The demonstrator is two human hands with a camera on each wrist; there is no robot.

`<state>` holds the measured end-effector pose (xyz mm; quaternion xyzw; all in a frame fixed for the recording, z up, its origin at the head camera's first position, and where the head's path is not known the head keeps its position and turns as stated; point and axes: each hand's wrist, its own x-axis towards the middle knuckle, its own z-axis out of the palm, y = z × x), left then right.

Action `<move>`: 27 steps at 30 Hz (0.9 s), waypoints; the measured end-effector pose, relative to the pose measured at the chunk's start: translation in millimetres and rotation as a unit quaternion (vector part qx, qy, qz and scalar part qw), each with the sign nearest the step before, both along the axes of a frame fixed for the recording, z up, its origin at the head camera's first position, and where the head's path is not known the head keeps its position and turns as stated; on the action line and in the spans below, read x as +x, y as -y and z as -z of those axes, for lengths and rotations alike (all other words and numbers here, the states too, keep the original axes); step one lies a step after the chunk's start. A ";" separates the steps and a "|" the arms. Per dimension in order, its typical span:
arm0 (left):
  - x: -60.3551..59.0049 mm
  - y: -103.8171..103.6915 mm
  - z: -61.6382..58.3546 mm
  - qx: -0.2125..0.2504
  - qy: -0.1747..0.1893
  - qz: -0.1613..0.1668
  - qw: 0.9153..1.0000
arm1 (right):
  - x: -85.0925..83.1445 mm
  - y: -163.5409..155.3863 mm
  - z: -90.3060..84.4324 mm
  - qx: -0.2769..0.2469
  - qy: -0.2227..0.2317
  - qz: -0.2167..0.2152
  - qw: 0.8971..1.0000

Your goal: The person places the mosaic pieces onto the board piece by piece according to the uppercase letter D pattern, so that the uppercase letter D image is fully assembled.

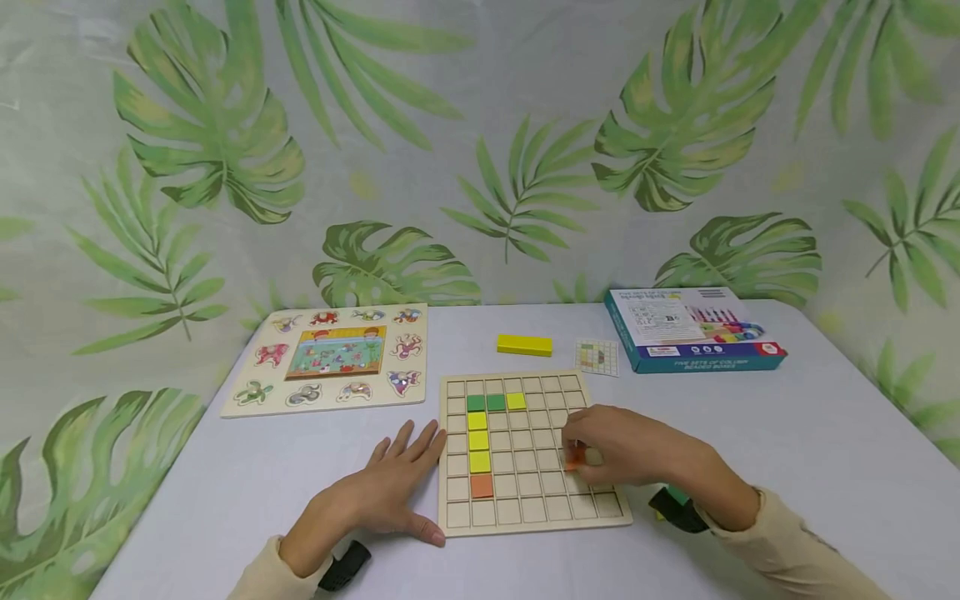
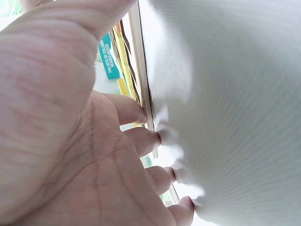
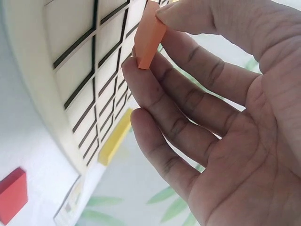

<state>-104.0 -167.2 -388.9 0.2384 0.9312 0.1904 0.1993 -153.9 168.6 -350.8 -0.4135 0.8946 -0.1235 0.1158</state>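
Note:
A wooden grid board (image 1: pixel 551 512) lies flat on the white table. Green, yellow and orange square tiles sit in its left part, among them an orange tile (image 1: pixel 482 486) low in the second column. My right hand (image 1: pixel 618 446) is over the board's right side and pinches another orange tile (image 3: pixel 149 37) between thumb and fingers. The right wrist view shows that tile held tilted close to the grid. With fingers spread, my left hand (image 1: pixel 386 492) rests on the table at the board's left edge; its fingertips touch the cloth in the left wrist view.
A sea-animal puzzle board (image 1: pixel 412 333) lies at the back left. Behind the grid are a yellow box (image 1: pixel 524 345) and a pattern card (image 1: pixel 597 357). A teal box (image 1: pixel 705 357) lies at the back right. A red tile (image 3: pixel 13 195) lies beside the board, near the right arm.

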 end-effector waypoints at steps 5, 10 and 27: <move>0.1 0.3 -0.3 0.002 0.000 0.001 1.000 | -1.1 9.7 1.3 0.006 -0.006 -0.011 1.000; -0.3 0.2 -0.7 -0.002 -0.001 -0.002 1.000 | 1.3 22.4 -1.7 0.004 -0.008 -0.024 1.000; 0.5 0.1 -0.7 -0.001 0.000 -0.001 1.000 | 4.0 59.2 -1.9 0.012 -0.030 -0.061 0.998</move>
